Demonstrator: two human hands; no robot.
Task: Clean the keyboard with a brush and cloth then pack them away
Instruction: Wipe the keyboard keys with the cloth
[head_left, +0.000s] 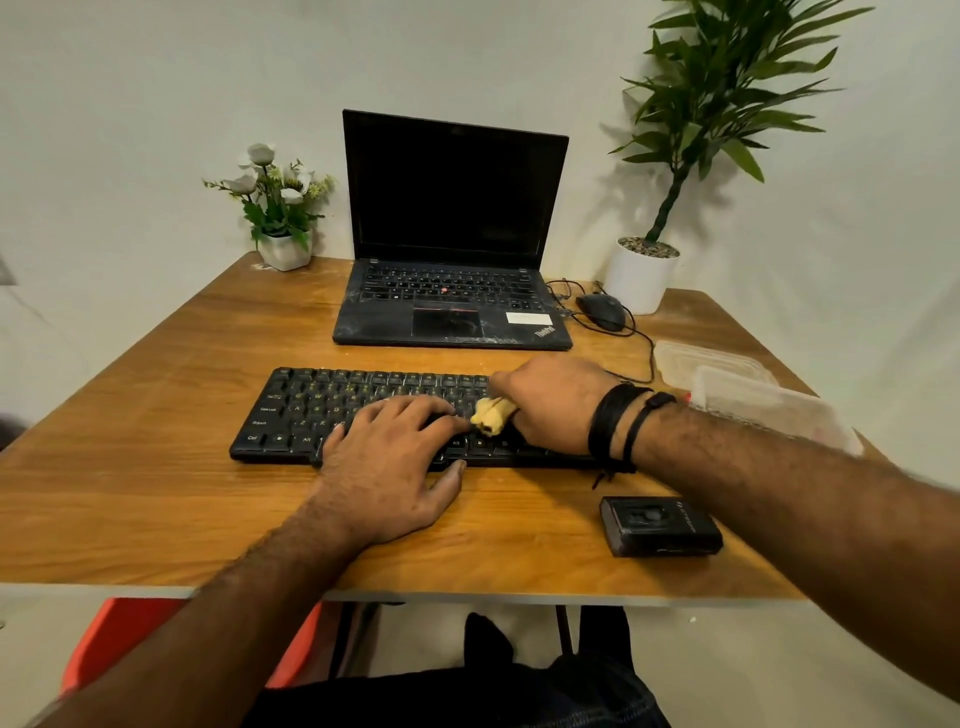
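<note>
A black keyboard (322, 410) lies across the middle of the wooden table (156, 499). My left hand (389, 467) rests flat on its lower middle keys, fingers spread, holding nothing. My right hand (550, 402) is over the keyboard's right part, closed around a bunched yellow cloth (489, 414) that pokes out at the thumb side and touches the keys. No brush is visible.
An open black laptop (452, 312) stands behind the keyboard. A wired mouse (602, 310) and a white plant pot (641, 280) are at the back right, a flower pot (284, 252) at the back left. Clear plastic containers (748, 387) sit at the right edge, a small black box (660, 526) near the front.
</note>
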